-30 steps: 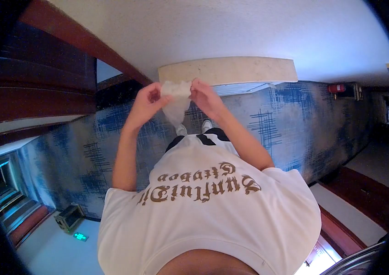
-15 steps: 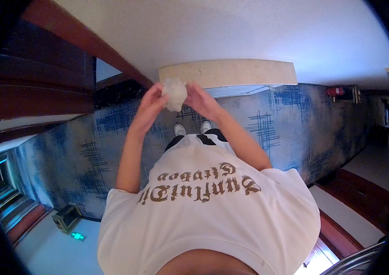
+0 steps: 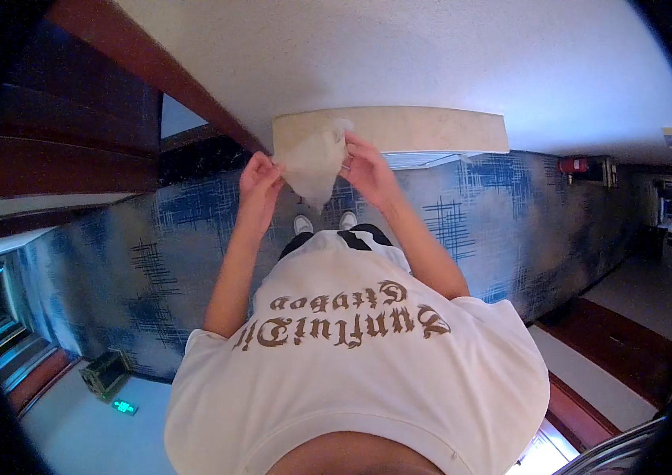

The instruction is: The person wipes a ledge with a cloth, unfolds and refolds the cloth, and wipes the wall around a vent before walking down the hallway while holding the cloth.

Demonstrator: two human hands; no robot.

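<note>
A thin, whitish, slightly see-through sheet (image 3: 310, 166) hangs spread between my two hands in front of me. It looks like a tissue or a wipe; I cannot tell which. My left hand (image 3: 259, 184) pinches its left corner between thumb and fingertips. On the other side my right hand (image 3: 367, 170) has its fingers closed on the sheet's right edge, where some of it is still bunched up. The lower edge of the sheet droops above my shoes (image 3: 302, 224).
A beige-topped ledge (image 3: 447, 129) juts from the pale wall beyond my hands. Blue-grey patterned carpet (image 3: 494, 214) covers the floor. Dark red doors (image 3: 74, 134) stand at left. A red object (image 3: 573, 165) sits by the wall at right, and a green lit sign (image 3: 124, 407) shows lower left.
The sheet was a crumpled bundle and is now opened out wider between my hands. My hands have moved apart, the right one slightly rightward and up.
</note>
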